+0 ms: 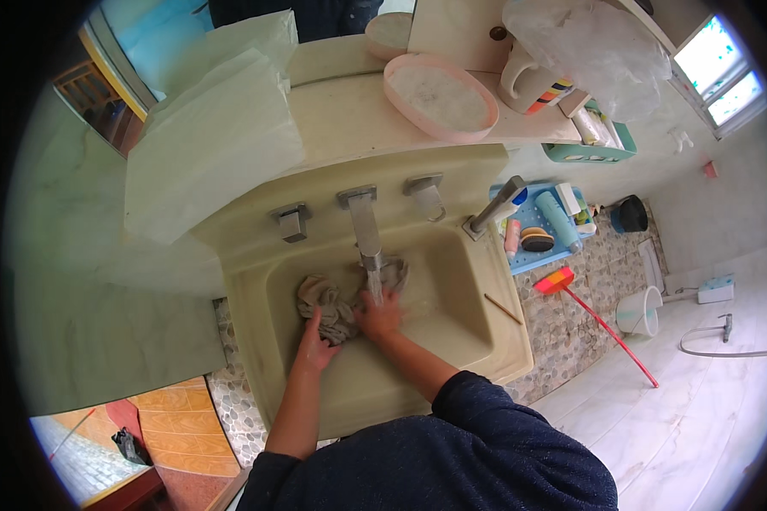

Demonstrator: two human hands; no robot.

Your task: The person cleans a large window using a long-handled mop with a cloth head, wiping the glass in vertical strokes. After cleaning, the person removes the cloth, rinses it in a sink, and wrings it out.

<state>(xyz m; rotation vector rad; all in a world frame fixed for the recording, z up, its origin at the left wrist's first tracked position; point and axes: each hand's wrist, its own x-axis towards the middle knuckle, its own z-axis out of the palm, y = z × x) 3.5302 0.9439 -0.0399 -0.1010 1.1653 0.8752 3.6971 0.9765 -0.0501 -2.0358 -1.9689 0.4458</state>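
Observation:
A bunched, wet grey-beige cloth (327, 310) lies in the left half of a cream washbasin (460, 332). My left hand (318, 345) grips its near edge, thumb on top. Water pours from the metal faucet (363, 223) onto and just beyond my right hand (380, 314), which is down in the basin beside the cloth. More crumpled grey cloth (394, 271) sits past my right fingers, under the spout. Whether both parts are one piece is hidden. Splashing water blurs the right fingertips, so their grip does not show.
Two tap handles (292, 223) flank the faucet. A thin brown stick (502, 308) rests on the right rim near an upright metal fixture (495, 207). Above is a shelf with a pink oval dish (441, 96) and a mug (527, 80). A red broom (607, 326) and white bucket (639, 313) stand right.

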